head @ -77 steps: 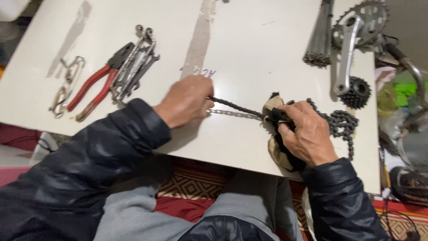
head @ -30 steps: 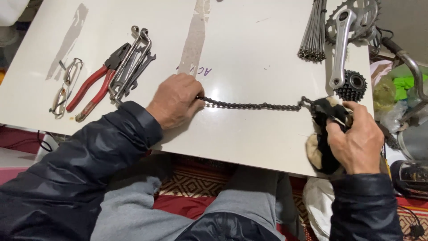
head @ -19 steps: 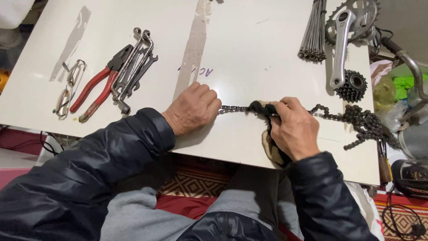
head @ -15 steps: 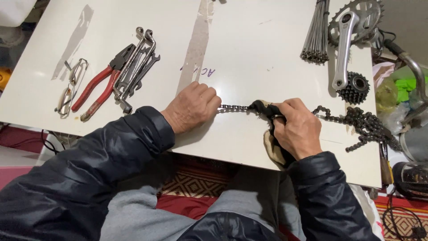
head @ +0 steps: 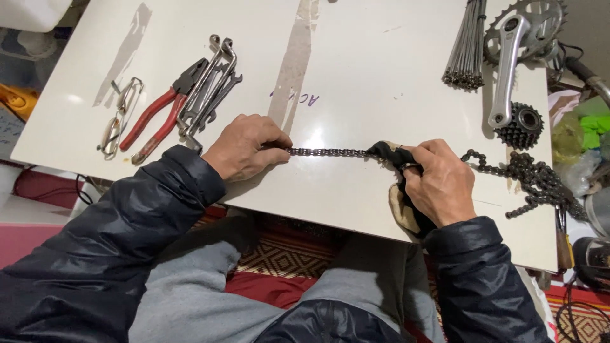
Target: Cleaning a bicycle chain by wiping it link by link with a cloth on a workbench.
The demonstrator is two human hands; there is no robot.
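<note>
A bicycle chain (head: 327, 152) lies stretched across the white table (head: 375, 70). My left hand (head: 244, 147) pins its left end down with closed fingers. My right hand (head: 440, 181) grips a dirty rag (head: 399, 204) wrapped around the chain a little right of the table's middle. The slack part of the chain (head: 530, 181) lies bunched in a heap to the right of my right hand.
Red-handled pliers (head: 159, 117), several wrenches (head: 210, 82) and metal clips (head: 119, 117) lie at the left. A crank arm with chainring (head: 516, 51), a sprocket cluster (head: 520, 126) and a bundle of spokes (head: 467, 44) sit at the back right. Clutter crowds the right edge.
My right hand slid the rag far right along the chain a second ago, then came back left; since half a second ago it has crept slightly right. My left hand stays put.
</note>
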